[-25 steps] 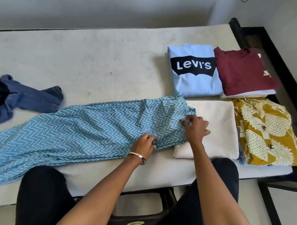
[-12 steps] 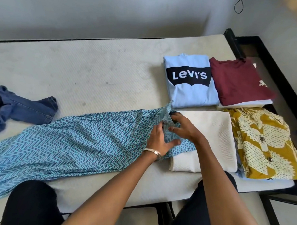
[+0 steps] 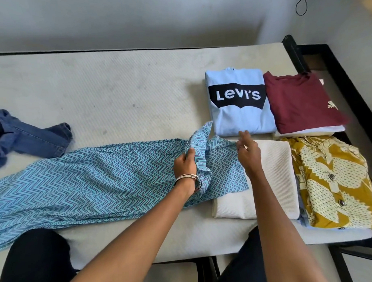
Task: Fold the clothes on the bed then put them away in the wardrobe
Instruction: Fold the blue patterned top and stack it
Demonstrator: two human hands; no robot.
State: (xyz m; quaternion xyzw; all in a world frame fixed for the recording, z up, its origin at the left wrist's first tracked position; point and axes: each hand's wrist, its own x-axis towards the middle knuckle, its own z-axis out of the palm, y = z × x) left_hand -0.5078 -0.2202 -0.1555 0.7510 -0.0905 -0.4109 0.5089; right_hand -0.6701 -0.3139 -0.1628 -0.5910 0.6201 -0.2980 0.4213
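Since half second ago, right hand being lifted off zigzag garment, fingers loosened, holding nothing; raised fold being gripped by left hand, wrist bent, just left.

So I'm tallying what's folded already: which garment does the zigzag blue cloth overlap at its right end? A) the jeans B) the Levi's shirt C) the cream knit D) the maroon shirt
C: the zigzag blue cloth lies over the left part of the folded cream knit.
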